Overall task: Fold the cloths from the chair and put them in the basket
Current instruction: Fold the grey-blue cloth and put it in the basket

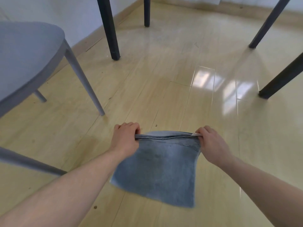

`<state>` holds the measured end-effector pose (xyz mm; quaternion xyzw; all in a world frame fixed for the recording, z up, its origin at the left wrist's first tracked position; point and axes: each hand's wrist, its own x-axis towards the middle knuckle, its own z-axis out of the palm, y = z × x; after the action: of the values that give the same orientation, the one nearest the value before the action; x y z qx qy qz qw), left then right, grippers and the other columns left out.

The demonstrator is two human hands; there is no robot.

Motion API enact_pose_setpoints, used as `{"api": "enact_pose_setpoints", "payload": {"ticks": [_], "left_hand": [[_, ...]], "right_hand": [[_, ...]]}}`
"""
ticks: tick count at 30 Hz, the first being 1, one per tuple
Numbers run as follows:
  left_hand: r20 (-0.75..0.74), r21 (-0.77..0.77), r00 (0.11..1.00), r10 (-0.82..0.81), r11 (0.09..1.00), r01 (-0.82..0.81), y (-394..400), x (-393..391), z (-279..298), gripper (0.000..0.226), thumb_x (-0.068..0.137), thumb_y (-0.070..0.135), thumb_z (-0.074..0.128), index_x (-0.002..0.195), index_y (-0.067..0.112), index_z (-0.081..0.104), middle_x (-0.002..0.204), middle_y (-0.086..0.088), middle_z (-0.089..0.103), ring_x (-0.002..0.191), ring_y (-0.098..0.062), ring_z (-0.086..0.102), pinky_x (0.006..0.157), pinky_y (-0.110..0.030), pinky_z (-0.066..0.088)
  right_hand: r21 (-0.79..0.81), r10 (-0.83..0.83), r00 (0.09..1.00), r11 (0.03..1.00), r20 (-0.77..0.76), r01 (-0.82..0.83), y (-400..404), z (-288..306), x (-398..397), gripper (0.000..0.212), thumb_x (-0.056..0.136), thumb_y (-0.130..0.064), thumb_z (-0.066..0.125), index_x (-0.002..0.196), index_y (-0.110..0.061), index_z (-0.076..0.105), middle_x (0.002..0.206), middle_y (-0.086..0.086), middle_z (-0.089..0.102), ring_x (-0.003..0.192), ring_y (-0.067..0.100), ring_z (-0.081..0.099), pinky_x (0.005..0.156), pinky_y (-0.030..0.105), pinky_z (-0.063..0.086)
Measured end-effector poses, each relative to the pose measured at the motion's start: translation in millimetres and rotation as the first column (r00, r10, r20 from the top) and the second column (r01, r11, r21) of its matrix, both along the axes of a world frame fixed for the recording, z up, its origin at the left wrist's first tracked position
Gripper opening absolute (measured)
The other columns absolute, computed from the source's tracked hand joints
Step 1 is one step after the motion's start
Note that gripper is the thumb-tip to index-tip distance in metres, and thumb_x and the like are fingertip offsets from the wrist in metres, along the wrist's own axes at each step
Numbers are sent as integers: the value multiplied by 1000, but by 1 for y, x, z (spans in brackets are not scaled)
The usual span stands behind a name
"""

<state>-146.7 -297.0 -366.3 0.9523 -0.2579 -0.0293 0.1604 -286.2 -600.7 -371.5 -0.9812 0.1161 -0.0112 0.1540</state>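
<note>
The left hand has its fingers curled over the top edge of a blue cloth, pinching one upper corner against the thumb. The right hand does the same at the other upper corner, fingers bent tight around the hem, where a small white tag shows beside the fingertips. Between the two hands the top edge runs almost straight and shows doubled layers, so the cloth hangs folded, in the air above the pale wooden floor. Its lower edge flares out and looks slightly blurred. To the left stands a grey chair with a padded seat and light grey legs; nothing lies on the visible part of the seat. Four black furniture legs rise from the floor further off.
</note>
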Motion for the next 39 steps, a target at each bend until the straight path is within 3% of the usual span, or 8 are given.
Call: {"api": "enact_pose_setpoints", "payload": {"ticks": [7, 18, 23, 26, 28, 30, 34, 39], "left_hand": [[25, 266, 986, -163, 952, 151, 24, -32, -6, 40, 71, 9, 66, 92, 33, 43, 88, 16, 48, 85, -13, 43, 78, -30, 22], [-196, 479, 980, -35, 868, 127, 60, -79, -43, 30, 82, 12, 63, 105, 30, 54, 109, 10, 59, 105, -17, 53, 81, -30, 30], [-352, 531, 935, 32, 830, 172, 69, -94, -56, 21, 83, 22, 59, 102, 29, 54, 109, 7, 57, 108, -18, 55, 87, -34, 35], [-325, 381, 945, 37, 920, 96, 59, -98, -60, 21, 83, 27, 57, 103, 29, 52, 112, 6, 54, 107, -18, 53, 85, -32, 39], [-308, 301, 951, 33, 951, 65, 50, -100, -64, 33, 85, 32, 58, 117, 27, 52, 126, 4, 47, 117, -19, 46, 93, -34, 43], [-357, 295, 933, 53, 954, 59, 44, -105, -69, 49, 85, 40, 60, 131, 29, 47, 144, 1, 32, 135, -22, 32, 106, -40, 41], [-500, 304, 853, 152, 953, 8, 45, -114, -84, 70, 83, 49, 62, 146, 39, 33, 160, 0, 8, 151, -30, 6, 121, -52, 26], [-479, 311, 870, 113, 949, 48, 53, -120, -84, 72, 81, 54, 62, 146, 42, 33, 157, 2, 16, 143, -29, 20, 115, -46, 35]], "right_hand": [[5, 169, 984, 986, -64, -169, 20, -5, -53, 21, 100, -11, 56, 112, -26, 61, 108, -9, 56, 99, 18, 57, 79, 34, 51], [160, 379, 898, 923, -225, -349, 78, -54, -121, 43, 94, -5, 52, 123, -38, 53, 116, -15, 46, 109, 8, 50, 81, 24, 48], [228, 348, 864, 933, -363, -280, 101, -57, -128, 30, 94, -50, 46, 121, -37, 52, 112, -17, 51, 104, 9, 58, 76, 24, 43], [297, 59, 956, 954, -286, 30, 104, -63, -131, 41, 89, -58, 59, 123, -36, 56, 113, -21, 50, 104, 4, 55, 84, 23, 47], [346, -282, 934, 872, -220, 345, 103, -71, -129, 53, 89, -45, 68, 135, -25, 52, 130, -11, 50, 121, 13, 52, 101, 33, 48], [402, -515, 789, 679, -334, 614, 100, -75, -123, 73, 87, -38, 73, 147, -15, 39, 143, 4, 45, 130, 25, 49, 108, 44, 46], [538, -555, 583, 265, -593, 800, 97, -78, -114, 89, 84, -33, 79, 154, -13, 28, 142, 8, 53, 119, 28, 60, 97, 44, 55], [559, -502, 526, 99, -686, 823, 91, -75, -107, 57, 91, -31, 74, 138, -8, 51, 117, 4, 63, 102, 23, 62, 81, 37, 50]]}}
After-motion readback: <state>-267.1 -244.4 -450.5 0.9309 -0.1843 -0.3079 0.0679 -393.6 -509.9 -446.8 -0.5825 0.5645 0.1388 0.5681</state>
